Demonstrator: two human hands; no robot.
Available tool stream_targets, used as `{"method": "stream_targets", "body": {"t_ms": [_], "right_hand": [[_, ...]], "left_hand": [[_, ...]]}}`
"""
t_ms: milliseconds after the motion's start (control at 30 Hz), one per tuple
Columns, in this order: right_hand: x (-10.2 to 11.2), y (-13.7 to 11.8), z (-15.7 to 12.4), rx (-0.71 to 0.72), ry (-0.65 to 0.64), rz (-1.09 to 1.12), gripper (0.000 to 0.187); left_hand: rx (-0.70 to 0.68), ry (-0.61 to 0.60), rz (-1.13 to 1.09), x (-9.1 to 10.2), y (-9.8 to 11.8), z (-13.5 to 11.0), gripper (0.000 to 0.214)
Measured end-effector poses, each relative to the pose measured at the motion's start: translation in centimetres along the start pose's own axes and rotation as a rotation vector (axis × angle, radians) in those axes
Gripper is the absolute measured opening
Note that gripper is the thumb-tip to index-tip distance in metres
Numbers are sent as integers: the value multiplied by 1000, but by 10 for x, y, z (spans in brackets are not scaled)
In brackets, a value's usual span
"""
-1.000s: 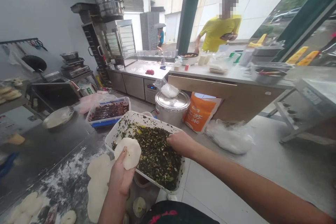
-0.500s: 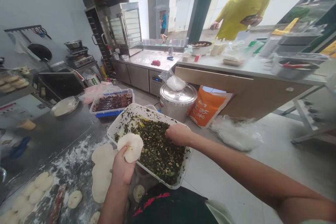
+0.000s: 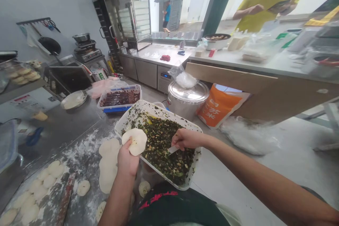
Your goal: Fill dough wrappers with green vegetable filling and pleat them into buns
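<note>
Above one tray (image 3: 169,117), left hand (image 3: 127,160) holds dough (image 3: 134,142).

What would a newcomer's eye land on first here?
The white plastic tray of dark green chopped filling dominates the centre, with the right hand in it holding a small white spatula. Just left, the left hand holds up a round dough wrapper over the floured steel counter. At upper right stands a person in a yellow shirt.
</note>
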State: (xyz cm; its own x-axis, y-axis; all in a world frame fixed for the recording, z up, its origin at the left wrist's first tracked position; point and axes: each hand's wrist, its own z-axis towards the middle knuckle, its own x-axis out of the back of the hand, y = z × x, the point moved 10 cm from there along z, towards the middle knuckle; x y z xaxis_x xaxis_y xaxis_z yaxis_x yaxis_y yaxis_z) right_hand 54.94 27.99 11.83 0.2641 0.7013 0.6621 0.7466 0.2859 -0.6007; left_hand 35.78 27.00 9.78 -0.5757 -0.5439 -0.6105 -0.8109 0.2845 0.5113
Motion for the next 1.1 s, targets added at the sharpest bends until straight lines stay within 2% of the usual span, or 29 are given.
{"method": "stream_targets", "body": {"t_ms": [133, 267, 333, 433, 500, 567, 667, 767, 867, 933, 1000, 1100], "right_hand": [[10, -3, -9, 16, 25, 300, 22], [31, -16, -22, 35, 161, 414, 24], [42, -27, -28, 47, 302, 360, 25], [52, -52, -40, 119, 593, 130, 27], [45, -69, -46, 182, 724, -63, 34], [32, -82, -47, 224, 770, -232, 45], [21, -88, -47, 244, 744, -389, 53], [30, -80, -50, 219, 667, -406, 49], [48, -50, -49, 51, 607, -416, 43], [50, -26, -40, -91, 526, -480, 41], [41, -10, -26, -166, 419, -536, 38], [21, -8, -6, -144, 301, -539, 33]], "left_hand": [[-5, -11, -36, -3, 2, 1, 29], [76, -65, -26, -12, -21, -1, 28], [153, -117, -35, -21, -37, -5, 27], [248, -202, -79, -41, -52, -15, 27], [299, -255, -117, -53, -55, -21, 27], [341, -282, -145, -60, -56, -24, 27], [377, -259, -134, -56, -57, -22, 26], [318, -192, -123, -41, -49, -11, 24], [157, -98, -152, -25, -25, 0, 22], [96, -76, -162, -21, -13, 4, 21], [97, -83, -151, -21, -10, 4, 22], [140, -104, -133, -22, -16, 2, 24]]}}
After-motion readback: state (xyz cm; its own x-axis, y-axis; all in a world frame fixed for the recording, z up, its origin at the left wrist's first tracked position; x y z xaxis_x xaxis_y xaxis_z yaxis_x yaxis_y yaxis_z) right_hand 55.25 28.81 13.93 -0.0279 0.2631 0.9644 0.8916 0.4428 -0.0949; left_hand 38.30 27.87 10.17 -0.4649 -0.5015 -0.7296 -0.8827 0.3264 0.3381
